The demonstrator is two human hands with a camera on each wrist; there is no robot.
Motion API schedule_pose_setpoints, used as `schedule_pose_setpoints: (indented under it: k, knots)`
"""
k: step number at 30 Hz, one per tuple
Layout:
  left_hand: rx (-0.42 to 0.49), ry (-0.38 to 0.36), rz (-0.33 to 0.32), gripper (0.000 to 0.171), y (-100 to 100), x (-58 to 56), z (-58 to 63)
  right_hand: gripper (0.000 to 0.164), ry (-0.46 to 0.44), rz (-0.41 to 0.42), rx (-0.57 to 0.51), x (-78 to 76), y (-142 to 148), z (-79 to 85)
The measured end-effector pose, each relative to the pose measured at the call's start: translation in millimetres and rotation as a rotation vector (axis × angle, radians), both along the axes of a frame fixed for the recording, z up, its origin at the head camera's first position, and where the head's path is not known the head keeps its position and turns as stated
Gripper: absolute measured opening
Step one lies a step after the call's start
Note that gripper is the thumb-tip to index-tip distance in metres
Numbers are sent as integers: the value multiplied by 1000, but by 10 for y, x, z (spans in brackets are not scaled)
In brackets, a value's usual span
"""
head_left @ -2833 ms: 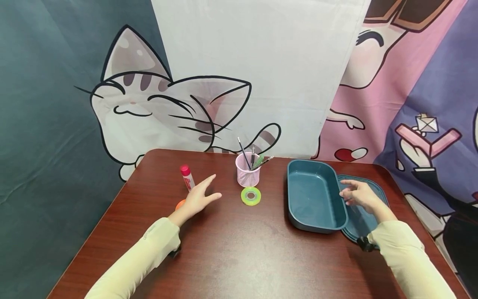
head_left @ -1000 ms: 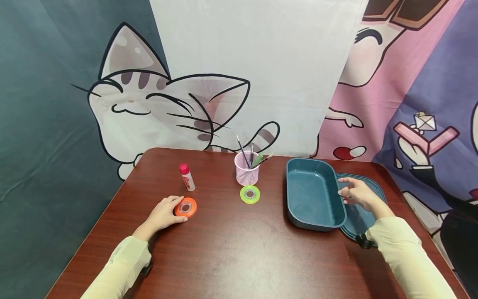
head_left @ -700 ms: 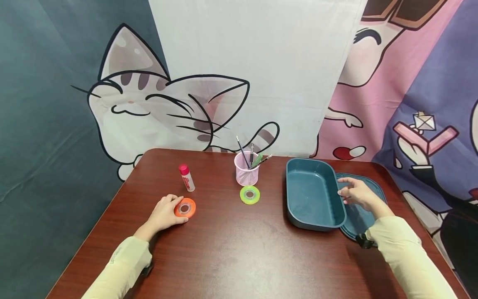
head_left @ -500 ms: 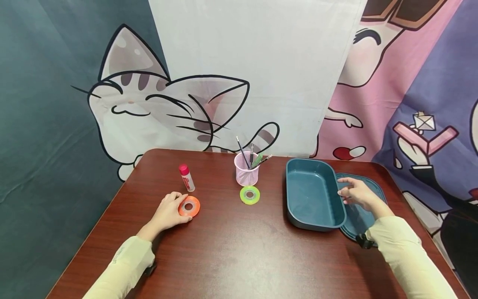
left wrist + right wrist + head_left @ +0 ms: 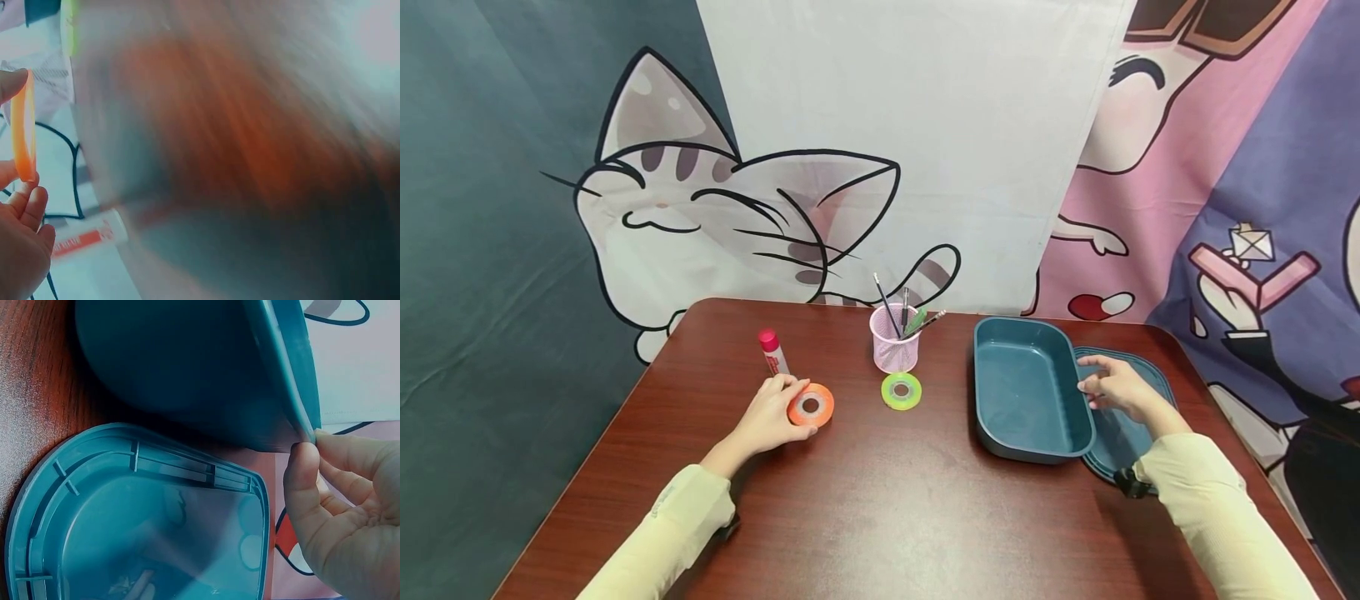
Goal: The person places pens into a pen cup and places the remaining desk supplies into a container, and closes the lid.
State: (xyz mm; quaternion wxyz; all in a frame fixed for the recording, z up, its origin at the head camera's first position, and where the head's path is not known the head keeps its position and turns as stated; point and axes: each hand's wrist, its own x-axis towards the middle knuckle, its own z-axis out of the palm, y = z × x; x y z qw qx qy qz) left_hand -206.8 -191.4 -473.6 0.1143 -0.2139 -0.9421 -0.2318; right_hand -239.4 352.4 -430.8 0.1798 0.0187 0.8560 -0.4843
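An orange tape roll point(image 5: 810, 406) is pinched by the left hand point(image 5: 770, 415) while the rim of a teal box point(image 5: 1028, 388) is held by the right hand point(image 5: 1117, 389).

The orange tape roll is gripped between thumb and fingers of the left hand, just above the brown table point(image 5: 880, 500); in the blurred left wrist view it is seen edge-on between the fingertips point(image 5: 11, 84). A red-capped glue stick point(image 5: 772, 352) is seen just behind that hand. A green tape roll point(image 5: 902, 391) is laid flat in front of a pink mesh pen cup point(image 5: 895, 343). The box's right rim is pinched by the right hand's curled fingers, and its lid point(image 5: 144, 525) is laid upside down beside it, partly under the box.
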Motion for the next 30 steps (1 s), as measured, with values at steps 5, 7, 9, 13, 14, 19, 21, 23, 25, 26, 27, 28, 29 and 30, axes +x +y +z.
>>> schedule_pose_setpoints:
  k: [5, 7, 9, 13, 14, 19, 21, 23, 25, 26, 27, 28, 29, 30]
  knots:
    - [41, -22, -38, 71, 197, -35, 40, 55, 0, -2, 4, 9, -3, 2]
    - [45, -22, -55, 71, 268, -48, 59, 55, 0, -2, 6, 15, -11, 5]
    - [55, -28, -73, 71, 336, -58, 85, 56, -1, -5, 9, 16, -16, 4]
    - [87, -32, -105, 71, 473, -73, 136, 56, -2, -10, 14, 10, -17, -3]
    - [96, -32, -112, 71, 510, -74, 150, 56, -2, -11, 15, 8, -15, -5]
    - [122, -25, -140, 71, 709, -87, 204, 55, 1, -12, 17, 5, -10, -8]
    - [129, -19, -152, 71, 794, -89, 224, 55, 2, -12, 17, 8, -11, -5]
    - [131, -13, -165, 71, 880, -91, 240, 55, 4, -12, 18, 11, -16, 0]
    - [132, -10, -178, 71, 970, -92, 256, 55, 4, -14, 18, 14, -22, 7]
    - [132, -9, -185, 71, 1014, -93, 265, 55, 4, -14, 19, 17, -25, 12]
    - [130, -8, -189, 71, 1059, -94, 272, 55, 4, -15, 19, 18, -29, 16]
    - [129, -10, -194, 71, 1101, -94, 275, 55, 4, -15, 20, 21, -32, 20]
    - [132, -9, -200, 70, 1144, -94, 279, 55, 4, -16, 22, 23, -36, 25]
    - [129, -6, -205, 70, 1188, -95, 282, 55, 4, -16, 23, 24, -38, 29]
